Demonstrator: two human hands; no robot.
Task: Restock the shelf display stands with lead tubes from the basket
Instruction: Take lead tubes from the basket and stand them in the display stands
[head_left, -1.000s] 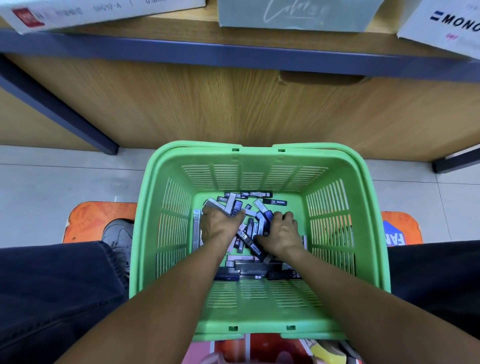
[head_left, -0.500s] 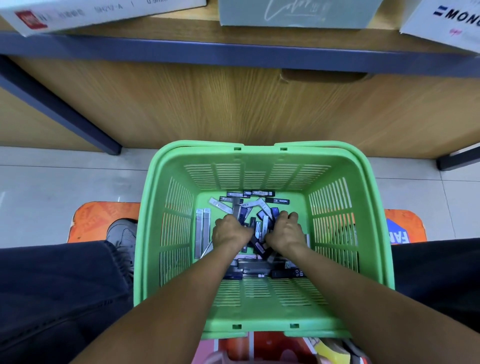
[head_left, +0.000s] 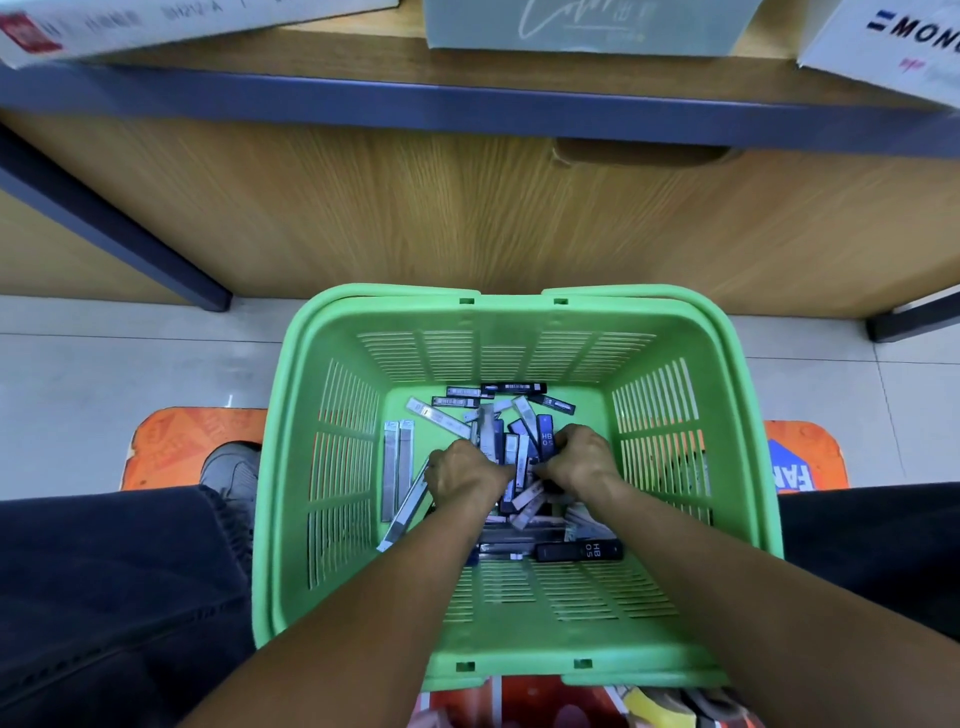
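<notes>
A green plastic basket (head_left: 291, 467) stands on the floor between my legs. Several lead tubes (head_left: 447, 418), black and silvery, lie scattered on its bottom. Both of my hands are down inside it. My left hand (head_left: 462, 473) and my right hand (head_left: 582, 460) press together from either side on a bunch of upright tubes (head_left: 519, 447), fingers curled around them. One black tube marked HB 0.5 (head_left: 579, 551) lies loose near my right forearm.
A wooden shelf unit with a dark blue edge (head_left: 467, 104) rises right behind the basket, with boxes (head_left: 582, 26) on top. Grey tiled floor, an orange floor sticker (head_left: 182, 441), my dark trousers and a grey shoe (head_left: 231, 467) flank the basket.
My hands have drawn closer together, scooping the scattered tubes into one bunch between them. The view has shifted slightly.
</notes>
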